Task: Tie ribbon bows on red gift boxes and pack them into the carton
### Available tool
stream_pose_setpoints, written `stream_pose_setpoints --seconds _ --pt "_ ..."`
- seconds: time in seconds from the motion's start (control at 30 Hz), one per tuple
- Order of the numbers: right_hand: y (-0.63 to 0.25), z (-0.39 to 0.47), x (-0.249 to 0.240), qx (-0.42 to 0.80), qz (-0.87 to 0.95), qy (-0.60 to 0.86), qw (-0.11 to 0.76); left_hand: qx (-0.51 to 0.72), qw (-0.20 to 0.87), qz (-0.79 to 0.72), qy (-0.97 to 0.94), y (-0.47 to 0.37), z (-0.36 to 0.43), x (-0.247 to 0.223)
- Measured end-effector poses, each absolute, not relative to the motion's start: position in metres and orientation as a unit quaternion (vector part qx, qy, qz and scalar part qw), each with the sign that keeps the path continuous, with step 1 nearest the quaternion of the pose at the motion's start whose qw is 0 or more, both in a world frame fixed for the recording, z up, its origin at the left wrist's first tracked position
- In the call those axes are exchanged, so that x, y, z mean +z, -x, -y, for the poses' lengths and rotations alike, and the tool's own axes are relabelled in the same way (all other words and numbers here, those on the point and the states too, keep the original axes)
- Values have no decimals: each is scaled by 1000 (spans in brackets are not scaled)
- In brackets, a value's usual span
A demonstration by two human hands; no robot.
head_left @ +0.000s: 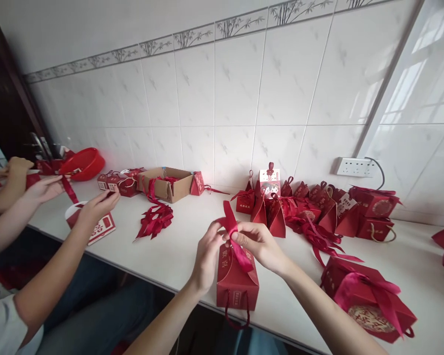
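A red gift box (237, 283) with a cord handle hanging from its near side stands at the table's front edge. On top of it, a red satin ribbon (241, 255) is looped, one end sticking up and another lying over the box's top. My left hand (209, 251) pinches the ribbon from the left, its fingertips partly hidden behind the loop. From the right, my right hand (259, 242) grips the same ribbon between thumb and index finger. Both hands meet just above the box. To the right sits another red box (370, 298) tied with a ribbon bow.
Several small red boxes (307, 202) and loose ribbons (323, 236) crowd the wall side at right. Left of me lie a ribbon pile (155, 219), a cardboard box (183, 189) and a red basin (84, 163). A co-worker's hands (98, 204) handle ribbon over another box (102, 228).
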State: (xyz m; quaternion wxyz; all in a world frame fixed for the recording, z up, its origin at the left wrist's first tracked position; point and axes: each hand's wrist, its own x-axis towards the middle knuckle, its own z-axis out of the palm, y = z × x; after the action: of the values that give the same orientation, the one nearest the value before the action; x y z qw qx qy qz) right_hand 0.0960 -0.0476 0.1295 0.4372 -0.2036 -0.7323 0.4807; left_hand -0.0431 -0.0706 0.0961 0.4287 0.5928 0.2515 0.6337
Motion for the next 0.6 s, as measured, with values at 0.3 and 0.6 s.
stream_pose_setpoints --seconds 0.3,0.6 --pt "-110 58 132 332 793 245 448 681 385 -309 -541 53 59 133" --pt "-122 52 157 434 644 284 563 681 453 -244 -521 47 53 153"
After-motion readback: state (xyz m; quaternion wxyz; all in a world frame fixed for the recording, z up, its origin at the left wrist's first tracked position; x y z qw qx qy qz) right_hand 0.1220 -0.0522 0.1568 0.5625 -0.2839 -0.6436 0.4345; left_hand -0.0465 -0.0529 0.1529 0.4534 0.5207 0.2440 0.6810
